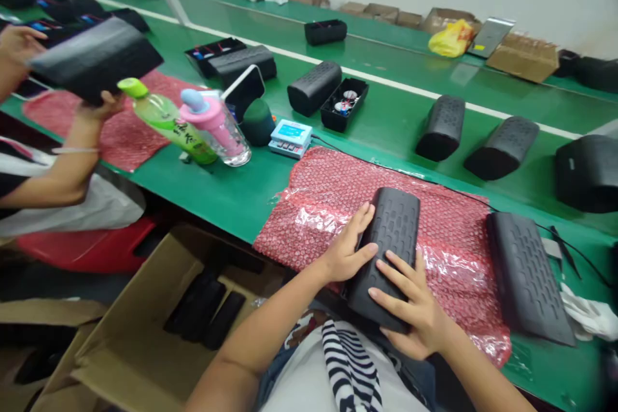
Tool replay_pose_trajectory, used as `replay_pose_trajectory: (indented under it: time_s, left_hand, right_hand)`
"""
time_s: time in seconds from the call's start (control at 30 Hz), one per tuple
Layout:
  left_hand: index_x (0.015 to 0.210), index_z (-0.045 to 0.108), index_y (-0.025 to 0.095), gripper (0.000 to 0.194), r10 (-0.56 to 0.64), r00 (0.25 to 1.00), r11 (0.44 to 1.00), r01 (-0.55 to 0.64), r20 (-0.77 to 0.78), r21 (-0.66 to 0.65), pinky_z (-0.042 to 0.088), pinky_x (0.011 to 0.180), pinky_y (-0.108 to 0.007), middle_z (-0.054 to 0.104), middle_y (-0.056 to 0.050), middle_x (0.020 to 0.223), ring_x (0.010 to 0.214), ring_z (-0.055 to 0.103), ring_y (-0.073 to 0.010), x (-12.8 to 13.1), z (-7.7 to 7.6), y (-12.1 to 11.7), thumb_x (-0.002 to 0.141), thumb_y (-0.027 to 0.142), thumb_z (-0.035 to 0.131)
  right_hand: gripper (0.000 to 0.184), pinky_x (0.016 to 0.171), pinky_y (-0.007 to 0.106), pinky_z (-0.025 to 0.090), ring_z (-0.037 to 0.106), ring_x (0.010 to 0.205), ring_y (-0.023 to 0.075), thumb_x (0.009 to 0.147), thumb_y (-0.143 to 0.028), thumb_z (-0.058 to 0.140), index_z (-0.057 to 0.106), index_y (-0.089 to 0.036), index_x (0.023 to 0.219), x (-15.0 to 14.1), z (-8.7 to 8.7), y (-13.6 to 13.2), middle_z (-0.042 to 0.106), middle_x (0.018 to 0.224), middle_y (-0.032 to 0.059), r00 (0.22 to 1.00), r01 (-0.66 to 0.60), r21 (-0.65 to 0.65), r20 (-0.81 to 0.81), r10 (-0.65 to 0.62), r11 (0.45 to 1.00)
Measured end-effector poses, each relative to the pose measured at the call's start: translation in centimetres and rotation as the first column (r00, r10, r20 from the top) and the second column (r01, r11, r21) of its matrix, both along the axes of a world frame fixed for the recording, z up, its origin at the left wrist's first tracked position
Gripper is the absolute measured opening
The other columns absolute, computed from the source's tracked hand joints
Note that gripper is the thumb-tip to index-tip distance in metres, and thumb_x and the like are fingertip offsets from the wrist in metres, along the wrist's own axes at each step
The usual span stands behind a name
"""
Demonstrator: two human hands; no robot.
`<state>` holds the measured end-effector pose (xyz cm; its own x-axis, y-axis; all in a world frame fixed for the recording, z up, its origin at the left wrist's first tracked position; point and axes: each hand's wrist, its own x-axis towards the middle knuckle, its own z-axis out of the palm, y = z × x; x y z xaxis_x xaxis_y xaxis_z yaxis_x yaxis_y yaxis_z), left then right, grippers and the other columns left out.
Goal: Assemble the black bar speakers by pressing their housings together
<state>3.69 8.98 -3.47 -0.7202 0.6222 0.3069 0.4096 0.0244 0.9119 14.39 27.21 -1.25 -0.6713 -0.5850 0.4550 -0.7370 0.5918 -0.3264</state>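
A black speaker housing (396, 219) with a pattern of raised slots lies lengthwise at the near edge of the red bubble wrap (458, 225). My left hand (350, 246) grips its left side, thumb over the top and fingers along the edge. Spread across the top of its near half are the fingers of my right hand (410, 306), with the thumb at the near end. The housing's underside is hidden. To the right, a similar black shell (528, 277) rests partly on the wrap's edge, touched by neither hand.
Beyond the wrap stand a small blue device (291, 137), a pink-lidded cup (219, 125) and a green bottle (168, 119). Several black housings, including one open housing (344, 104), sit on the green conveyor (386, 119). A co-worker's hand (99, 106) holds another housing at left. Below is a cardboard box (130, 335).
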Motion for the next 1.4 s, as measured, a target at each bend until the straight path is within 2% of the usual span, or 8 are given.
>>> replay_pose_trajectory:
  time_s: [0.2, 0.4, 0.7, 0.93, 1.07, 1.2, 1.3, 1.4]
  left_hand:
    - [0.146, 0.000, 0.024, 0.076, 0.015, 1.000, 0.999, -0.014, -0.016, 0.033, 0.013, 0.114, -0.045, 0.024, -0.012, 0.149, 0.138, 0.017, -0.0216, -0.1, 0.6, 0.5, 0.088, 0.030, 0.049]
    - [0.146, 0.002, 0.028, 0.078, 0.023, 1.000, 0.999, -0.023, -0.011, 0.023, 0.014, 0.113, -0.046, 0.021, -0.009, 0.150, 0.138, 0.016, -0.0241, -0.4, 0.1, 0.5, 0.087, 0.029, 0.053]
    - [0.146, -0.002, 0.023, 0.082, 0.025, 0.999, 1.000, -0.025, 0.035, 0.011, 0.017, 0.113, -0.046, 0.026, -0.013, 0.148, 0.136, 0.023, -0.0241, -0.5, 0.4, 0.5, 0.085, 0.029, 0.053]
    - [0.146, 0.004, 0.026, 0.079, 0.018, 0.999, 0.999, -0.020, 0.034, 0.050, 0.017, 0.113, -0.046, 0.020, -0.011, 0.150, 0.137, 0.020, -0.0254, -0.5, 0.1, 0.6, 0.084, 0.027, 0.054]
    - [0.146, 0.002, 0.026, 0.081, 0.016, 0.999, 0.997, -0.019, 0.047, 0.077, 0.014, 0.114, -0.045, 0.023, -0.011, 0.149, 0.137, 0.020, -0.0235, -0.6, -0.2, 0.6, 0.085, 0.027, 0.055]
    - [0.146, 0.003, 0.027, 0.082, -0.007, 0.996, 0.996, -0.001, 0.094, 0.089, 0.018, 0.113, -0.045, 0.023, -0.010, 0.149, 0.137, 0.020, -0.0239, -0.6, -0.3, 0.5, 0.084, 0.028, 0.056]
    - [0.146, 0.005, 0.027, 0.079, -0.004, 0.991, 0.996, -0.008, 0.135, 0.084, 0.016, 0.113, -0.045, 0.018, -0.009, 0.151, 0.138, 0.016, -0.0237, -0.3, -0.5, 0.4, 0.085, 0.030, 0.055]
    - [0.145, 0.002, 0.027, 0.082, 0.047, 0.975, 0.996, -0.064, 0.218, 0.069, 0.010, 0.114, -0.047, 0.008, -0.010, 0.153, 0.139, 0.010, -0.0242, 0.0, -1.0, 0.4, 0.084, 0.036, 0.057]
  right_hand:
    - [0.053, 0.097, 0.076, 0.005, 0.030, 0.128, 0.0452, 0.069, -0.025, 0.062, 0.053, -0.018, 0.121, 0.0, 0.4, -0.4, 0.030, 0.144, 0.0160, 1.000, 0.027, -0.007, 0.001, -0.027, 1.000]
    - [0.054, 0.099, 0.074, 0.002, 0.031, 0.129, 0.0444, 0.069, -0.028, 0.063, 0.053, -0.021, 0.122, -0.2, 0.1, -0.6, 0.029, 0.145, 0.0134, 0.999, 0.038, 0.020, 0.006, -0.038, 0.999]
    - [0.060, 0.103, 0.070, 0.001, 0.030, 0.129, 0.0439, 0.066, -0.029, 0.065, 0.052, -0.023, 0.124, -0.2, -0.1, -0.7, 0.027, 0.147, 0.0113, 0.999, 0.052, 0.041, 0.009, -0.053, 0.998]
    - [0.059, 0.102, 0.071, 0.002, 0.032, 0.128, 0.0440, 0.066, -0.029, 0.065, 0.053, -0.023, 0.123, -0.3, 0.0, -0.8, 0.027, 0.147, 0.0108, 0.998, 0.055, 0.050, 0.002, -0.055, 0.997]
    - [0.059, 0.103, 0.070, 0.002, 0.032, 0.129, 0.0424, 0.067, -0.030, 0.064, 0.051, -0.025, 0.125, -0.3, -0.5, -0.8, 0.027, 0.147, 0.0094, 0.998, 0.065, 0.047, -0.009, -0.064, 0.997]
    - [0.063, 0.104, 0.069, 0.002, 0.030, 0.130, 0.0411, 0.068, -0.031, 0.062, 0.047, -0.027, 0.129, -0.2, -1.1, -0.9, 0.026, 0.148, 0.0076, 0.996, 0.088, 0.059, -0.020, -0.087, 0.994]
    - [0.065, 0.104, 0.068, -0.003, 0.027, 0.131, 0.0421, 0.075, -0.048, 0.055, 0.043, -0.024, 0.134, 0.0, 0.4, -0.7, 0.026, 0.147, 0.0104, 0.996, 0.056, 0.126, 0.057, -0.064, 0.990]
    - [0.070, 0.106, 0.064, -0.010, 0.024, 0.133, 0.0424, 0.083, -0.060, 0.036, 0.034, -0.021, 0.141, 0.4, 4.5, -0.4, 0.026, 0.147, 0.0116, 0.992, 0.121, 0.134, 0.026, -0.126, 0.984]
